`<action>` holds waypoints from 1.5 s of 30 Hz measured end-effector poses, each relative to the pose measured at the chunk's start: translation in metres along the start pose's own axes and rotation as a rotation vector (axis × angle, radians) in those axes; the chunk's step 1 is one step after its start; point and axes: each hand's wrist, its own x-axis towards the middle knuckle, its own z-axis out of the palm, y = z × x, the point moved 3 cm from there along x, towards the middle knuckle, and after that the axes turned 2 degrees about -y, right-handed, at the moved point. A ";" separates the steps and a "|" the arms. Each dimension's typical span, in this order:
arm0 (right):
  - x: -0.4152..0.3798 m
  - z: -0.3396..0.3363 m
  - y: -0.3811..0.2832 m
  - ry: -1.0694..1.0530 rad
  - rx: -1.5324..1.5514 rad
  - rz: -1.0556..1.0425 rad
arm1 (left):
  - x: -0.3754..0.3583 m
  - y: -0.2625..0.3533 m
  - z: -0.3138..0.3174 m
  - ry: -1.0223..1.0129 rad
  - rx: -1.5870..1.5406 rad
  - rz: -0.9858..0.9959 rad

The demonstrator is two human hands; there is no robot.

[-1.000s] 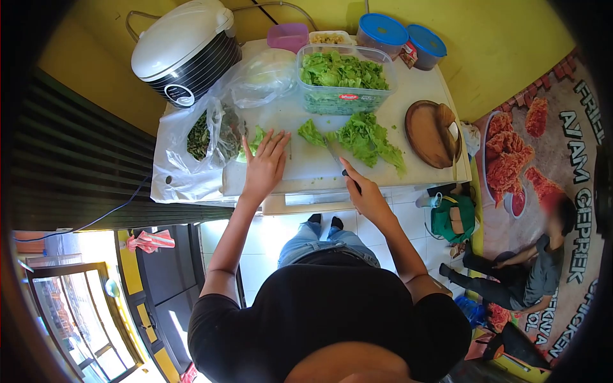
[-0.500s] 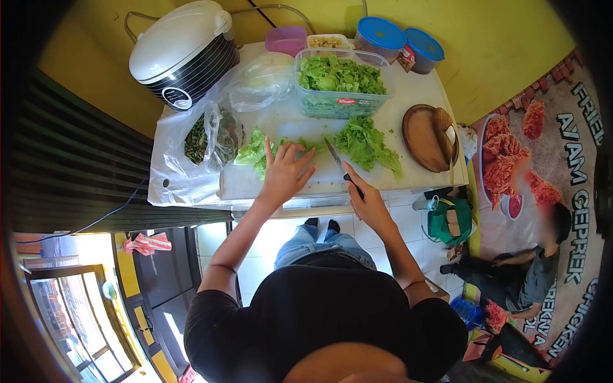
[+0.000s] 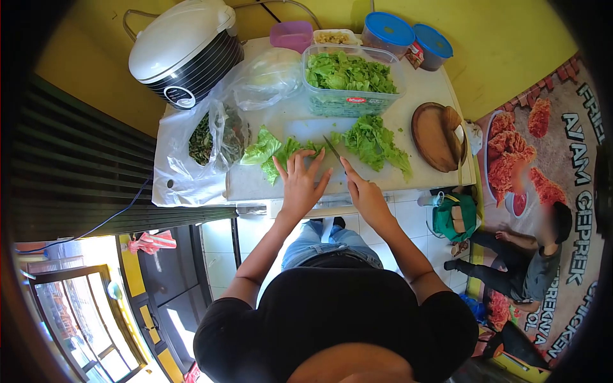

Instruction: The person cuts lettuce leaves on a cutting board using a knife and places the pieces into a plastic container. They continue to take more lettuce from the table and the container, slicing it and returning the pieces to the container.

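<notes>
My left hand point(image 3: 303, 183) presses down on green lettuce point(image 3: 290, 149) with its fingers spread and fingertips curled onto the leaves, holding them against the white cutting board point(image 3: 306, 126). In my right hand point(image 3: 367, 196) is the black handle of a kitchen knife point(image 3: 332, 148), closed in the fingers. The blade points away from me and to the left, close beside the cut end of the lettuce. To the right of the blade lies a loose pile of lettuce leaves point(image 3: 377, 145). Behind the board stands a clear plastic container point(image 3: 351, 103) filled with cut lettuce.
A wooden mortar with pestle point(image 3: 426, 137) sits on the right of the table point(image 3: 268, 185). Plastic bags point(image 3: 185, 182) with greens lie left, near a rice cooker point(image 3: 185, 51). Blue-lidded tubs point(image 3: 388, 29) and a purple box point(image 3: 292, 35) line the back. A person point(image 3: 539, 268) sits at right.
My left hand has shifted right along the lettuce, nearer the blade. The knife stays in my right hand, its blade close to the leaves. The seated person's arm and leg have moved.
</notes>
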 end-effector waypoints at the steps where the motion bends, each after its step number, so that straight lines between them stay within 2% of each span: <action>1: 0.003 -0.001 -0.002 0.001 0.003 -0.001 | 0.000 -0.001 0.001 0.013 0.000 -0.003; 7: -0.018 0.004 0.008 0.020 0.026 -0.017 | -0.003 -0.002 0.004 0.015 0.019 -0.001; 9: -0.027 0.000 0.009 0.168 0.125 -0.201 | -0.002 -0.002 0.004 0.017 0.020 0.004; 10: -0.028 -0.005 0.009 0.165 0.119 -0.198 | -0.003 -0.003 0.005 0.014 0.026 0.007; 12: -0.027 -0.011 0.008 0.034 0.197 -0.064 | -0.003 -0.003 0.004 -0.012 0.032 0.011; 15: -0.018 -0.015 0.010 0.004 0.272 0.049 | -0.001 0.000 -0.003 -0.056 0.032 0.051; 19: -0.017 -0.027 0.001 0.014 0.384 0.045 | 0.011 -0.008 -0.005 -0.145 -0.004 0.170; 21: -0.019 -0.031 -0.007 -0.065 0.396 0.075 | 0.021 -0.014 -0.009 -0.149 -0.013 0.201; 26: -0.007 -0.019 -0.002 -0.064 0.386 -0.022 | 0.027 -0.013 -0.026 -0.058 -0.047 0.248; 27: -0.005 -0.019 -0.002 -0.044 0.373 -0.074 | 0.023 -0.016 -0.029 -0.041 -0.073 0.183; 31: 0.003 -0.025 -0.003 -0.091 0.304 -0.078 | 0.010 -0.020 -0.037 0.036 -0.062 0.062; 34: 0.006 -0.026 -0.002 -0.191 0.194 -0.031 | 0.005 -0.022 -0.033 -0.012 -0.061 0.111; 37: 0.010 -0.022 0.011 -0.107 0.185 -0.096 | 0.004 -0.020 -0.024 -0.042 -0.016 0.163; 39: 0.007 -0.024 0.013 0.040 0.191 -0.189 | 0.005 -0.022 -0.021 -0.052 -0.001 0.164; 40: 0.006 -0.027 0.012 0.039 0.189 -0.191 | 0.006 -0.023 -0.020 -0.066 0.013 0.170; 42: 0.001 -0.032 0.011 -0.047 0.188 -0.059 | 0.009 -0.027 -0.021 -0.073 0.015 0.168; 45: -0.001 -0.035 0.011 -0.096 0.167 -0.018 | 0.015 -0.030 -0.022 -0.092 0.015 0.158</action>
